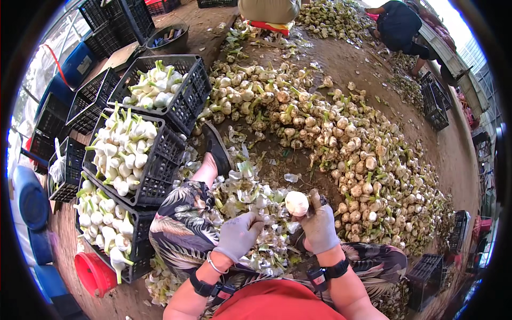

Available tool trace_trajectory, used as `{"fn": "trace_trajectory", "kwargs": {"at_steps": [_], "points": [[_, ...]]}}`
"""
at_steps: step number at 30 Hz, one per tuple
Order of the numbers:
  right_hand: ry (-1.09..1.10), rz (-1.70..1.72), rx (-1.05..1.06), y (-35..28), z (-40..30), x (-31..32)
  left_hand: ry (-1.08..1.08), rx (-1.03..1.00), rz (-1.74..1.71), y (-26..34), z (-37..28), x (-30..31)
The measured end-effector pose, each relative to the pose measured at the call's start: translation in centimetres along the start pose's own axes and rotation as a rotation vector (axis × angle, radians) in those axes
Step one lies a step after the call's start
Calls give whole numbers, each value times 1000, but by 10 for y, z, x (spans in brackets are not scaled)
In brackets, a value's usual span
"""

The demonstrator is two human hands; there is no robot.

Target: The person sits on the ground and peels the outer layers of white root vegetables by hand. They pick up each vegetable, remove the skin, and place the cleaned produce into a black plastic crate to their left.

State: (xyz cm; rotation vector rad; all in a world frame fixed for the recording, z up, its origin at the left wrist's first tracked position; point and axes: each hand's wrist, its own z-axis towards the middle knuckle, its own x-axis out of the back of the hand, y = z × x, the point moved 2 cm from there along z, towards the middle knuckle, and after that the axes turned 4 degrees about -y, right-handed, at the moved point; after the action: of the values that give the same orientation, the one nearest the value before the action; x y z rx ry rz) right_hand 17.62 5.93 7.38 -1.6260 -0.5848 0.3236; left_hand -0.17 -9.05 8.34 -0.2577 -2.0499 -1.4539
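Observation:
My right hand (322, 230), in a soiled pale work glove, grips a peeled white garlic bulb (297, 204). Something small and dark shows beside its fingers, too hidden to name. To the left, apart from the bulb, my left hand (240, 235) has curled, closed fingers in a similar glove; nothing can be seen in them. Loose garlic skins (262, 200) cover the ground under and between both hands. A large heap of unpeeled garlic bulbs (356, 160) with short cut stems curves around the front and right.
Black plastic crates of cleaned white garlic stand at left: a near crate (140, 236), a middle crate (160, 160) and a far crate (192, 88). A red bucket (94, 276) lies tipped beside them. A seated person (270, 10) and a bending person (400, 26) are ahead.

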Motion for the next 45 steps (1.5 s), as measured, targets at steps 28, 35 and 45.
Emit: {"fn": "trace_trajectory", "kwargs": {"at_steps": [28,35,45], "points": [[-231,396,-361,22,-14,-63,-80,222,-1156,-59,16,44],[-355,309,-217,8,-11,-56,250,-223,-842,15,76,153],[-486,701,-507,4,-9,-70,-233,170,-958,-17,12,-35]]}}
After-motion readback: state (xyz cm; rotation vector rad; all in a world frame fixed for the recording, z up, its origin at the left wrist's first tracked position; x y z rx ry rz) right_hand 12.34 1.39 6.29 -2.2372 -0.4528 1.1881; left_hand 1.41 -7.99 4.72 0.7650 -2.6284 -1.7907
